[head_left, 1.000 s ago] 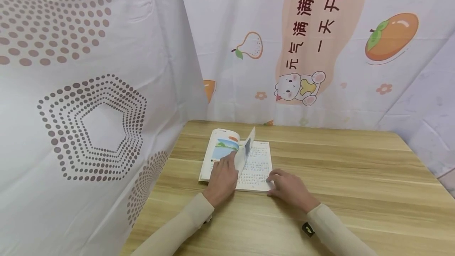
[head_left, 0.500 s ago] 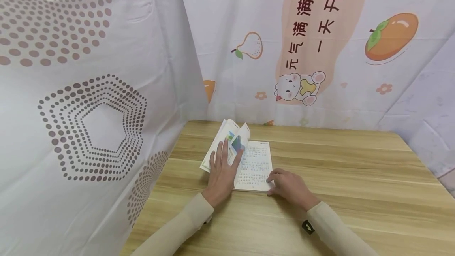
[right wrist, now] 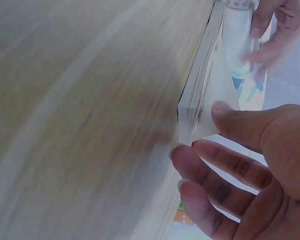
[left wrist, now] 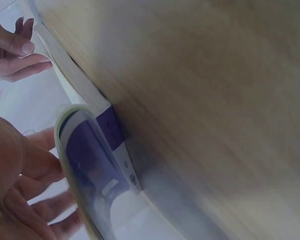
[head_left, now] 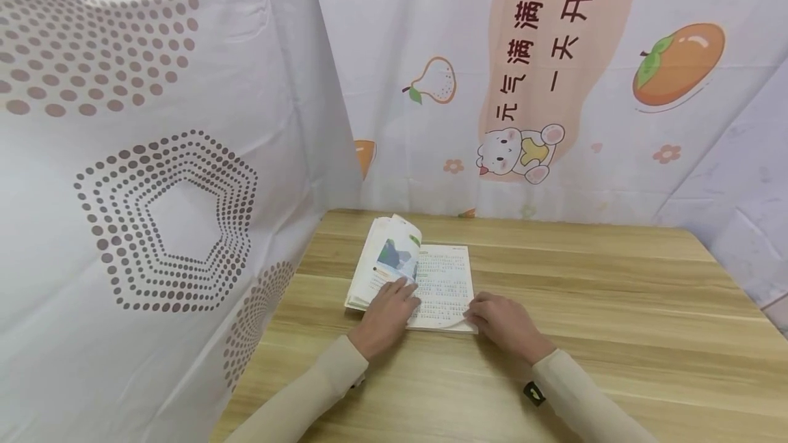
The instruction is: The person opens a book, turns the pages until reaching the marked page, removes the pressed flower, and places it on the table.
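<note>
An open book (head_left: 446,279) lies on the wooden table, its left pages curving upward with a mountain-like picture on the top one. My left hand (head_left: 384,316) rests on the lower part of those left pages, near the fold, with fingers loosely bent. At the lower right corner my right hand (head_left: 505,320) pinches a page (right wrist: 207,122), lifting its corner off the stack between thumb and forefinger. In the left wrist view, the book's spine (left wrist: 110,127) shows a purple band, and the left hand (left wrist: 25,175) lies along the bulging pages.
The wooden table (head_left: 615,279) extends to the right of the book. A patterned white curtain (head_left: 185,224) hangs at the left, and a printed cloth (head_left: 431,156) with fruit drawings and writing hangs behind the table.
The left hand has brought the turned pages over to the left and drawn back lower, near the fold. The right hand has lifted the page corner, which lay flat before.
</note>
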Demonstrator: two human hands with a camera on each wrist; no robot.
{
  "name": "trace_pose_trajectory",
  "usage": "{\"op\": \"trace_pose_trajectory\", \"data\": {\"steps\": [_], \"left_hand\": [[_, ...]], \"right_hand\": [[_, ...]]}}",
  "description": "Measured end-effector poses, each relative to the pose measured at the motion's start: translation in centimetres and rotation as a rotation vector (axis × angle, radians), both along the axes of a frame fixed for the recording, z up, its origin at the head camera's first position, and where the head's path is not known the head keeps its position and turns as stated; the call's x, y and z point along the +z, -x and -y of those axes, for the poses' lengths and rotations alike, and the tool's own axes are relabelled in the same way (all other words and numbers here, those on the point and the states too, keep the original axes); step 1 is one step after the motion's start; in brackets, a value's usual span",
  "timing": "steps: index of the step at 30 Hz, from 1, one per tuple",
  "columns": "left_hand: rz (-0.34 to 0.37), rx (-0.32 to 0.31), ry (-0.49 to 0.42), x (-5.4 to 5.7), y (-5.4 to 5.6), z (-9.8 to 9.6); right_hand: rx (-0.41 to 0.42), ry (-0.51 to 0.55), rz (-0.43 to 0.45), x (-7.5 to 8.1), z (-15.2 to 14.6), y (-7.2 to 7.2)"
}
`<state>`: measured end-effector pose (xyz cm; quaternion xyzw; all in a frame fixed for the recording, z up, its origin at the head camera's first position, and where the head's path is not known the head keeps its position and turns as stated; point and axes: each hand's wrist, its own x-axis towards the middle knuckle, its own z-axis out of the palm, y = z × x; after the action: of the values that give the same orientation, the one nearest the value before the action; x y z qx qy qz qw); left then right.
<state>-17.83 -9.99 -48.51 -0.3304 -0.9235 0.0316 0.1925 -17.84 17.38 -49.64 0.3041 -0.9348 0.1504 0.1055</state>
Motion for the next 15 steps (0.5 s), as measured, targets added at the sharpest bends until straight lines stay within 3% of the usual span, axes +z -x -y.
{"op": "trace_pose_trajectory", "data": {"steps": [15], "left_hand": [[-0.054,0.054,0.052,-0.28,-0.46,-0.62]], "right_hand": [[-0.064,0.02,-0.02,0.35,0.04,-0.23]]}}
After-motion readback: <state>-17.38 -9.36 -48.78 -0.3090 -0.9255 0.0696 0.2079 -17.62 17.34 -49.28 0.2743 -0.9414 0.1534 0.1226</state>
